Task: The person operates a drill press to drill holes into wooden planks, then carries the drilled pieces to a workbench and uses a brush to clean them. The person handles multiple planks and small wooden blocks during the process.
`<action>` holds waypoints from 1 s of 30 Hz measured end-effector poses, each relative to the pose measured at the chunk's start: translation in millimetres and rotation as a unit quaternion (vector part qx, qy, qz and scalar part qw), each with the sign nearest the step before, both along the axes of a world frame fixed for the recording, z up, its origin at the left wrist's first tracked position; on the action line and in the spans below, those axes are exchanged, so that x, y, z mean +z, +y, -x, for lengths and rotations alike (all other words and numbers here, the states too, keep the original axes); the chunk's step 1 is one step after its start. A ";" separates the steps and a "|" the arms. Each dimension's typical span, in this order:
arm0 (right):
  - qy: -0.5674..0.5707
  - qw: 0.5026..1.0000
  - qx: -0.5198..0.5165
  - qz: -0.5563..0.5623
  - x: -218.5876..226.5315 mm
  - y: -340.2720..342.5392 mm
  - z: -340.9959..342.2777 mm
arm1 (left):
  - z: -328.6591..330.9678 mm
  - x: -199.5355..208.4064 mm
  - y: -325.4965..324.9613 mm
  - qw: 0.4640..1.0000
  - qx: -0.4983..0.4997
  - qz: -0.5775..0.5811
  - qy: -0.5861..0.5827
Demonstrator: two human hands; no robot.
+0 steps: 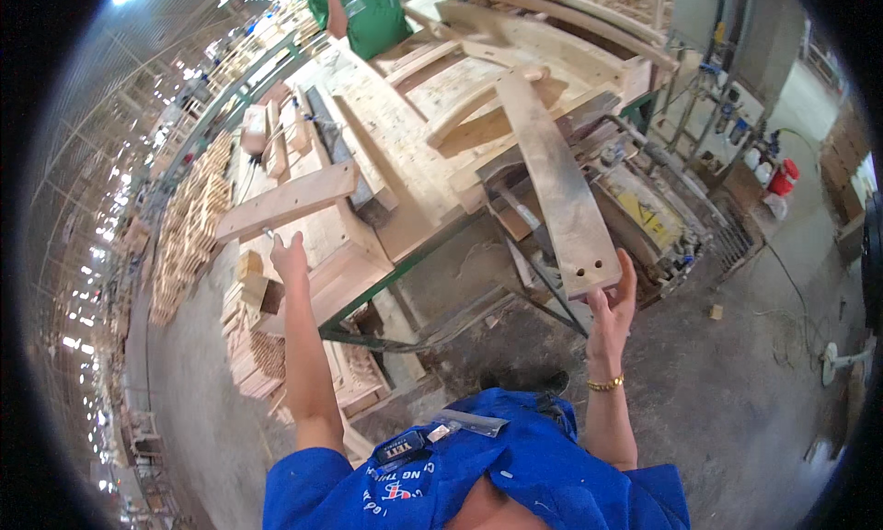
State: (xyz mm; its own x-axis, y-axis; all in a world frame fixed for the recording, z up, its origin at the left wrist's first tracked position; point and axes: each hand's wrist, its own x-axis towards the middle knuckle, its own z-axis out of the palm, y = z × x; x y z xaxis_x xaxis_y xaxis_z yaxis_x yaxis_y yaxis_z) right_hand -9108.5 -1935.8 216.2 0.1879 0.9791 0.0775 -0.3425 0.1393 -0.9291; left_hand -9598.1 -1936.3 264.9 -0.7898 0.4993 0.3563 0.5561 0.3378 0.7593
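My right hand [611, 305] grips the near end of a long, flat wooden board [556, 181] with two dark holes beside that end. Its thumb and fingers are closed around the edge, and the board slants away over the bench. My left hand [292, 260] is closed at the fingertips on a small pale pin [268, 231] at the lower edge of a shorter wooden piece [290, 199]. This shorter piece has a few small holes and lies at a slant over the left part of the bench; I cannot tell whether it rests there.
A wooden workbench [416, 199] with a green frame carries a curved wooden part [474, 112] and larger frame pieces. A dusty machine [644, 199] stands at the right. Across the bench is a person in green [377, 20]. Wood stacks [193, 227] fill the left.
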 end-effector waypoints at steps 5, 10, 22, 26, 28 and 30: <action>0.057 0.996 -0.015 0.062 7.9 12.9 5.2 | -128.6 7.5 32.1 0.936 -0.264 0.019 0.231; 0.045 0.995 -0.069 0.058 13.2 -9.5 2.7 | -222.0 13.9 49.6 0.803 -0.484 0.094 0.334; -0.293 0.933 -0.207 -0.010 79.9 -191.9 -104.6 | -348.4 12.3 87.0 0.546 -0.695 -0.230 0.408; -0.200 0.947 -0.246 0.045 112.0 -190.9 -141.6 | -400.5 43.2 87.5 0.514 -0.720 -0.184 0.428; -0.094 0.969 -0.224 -0.043 114.2 -173.0 -160.4 | -409.5 63.6 88.3 0.519 -0.706 -0.244 0.416; 0.000 0.976 -0.182 -0.115 118.6 -160.0 -177.5 | -416.6 83.4 83.3 0.554 -0.664 -0.249 0.437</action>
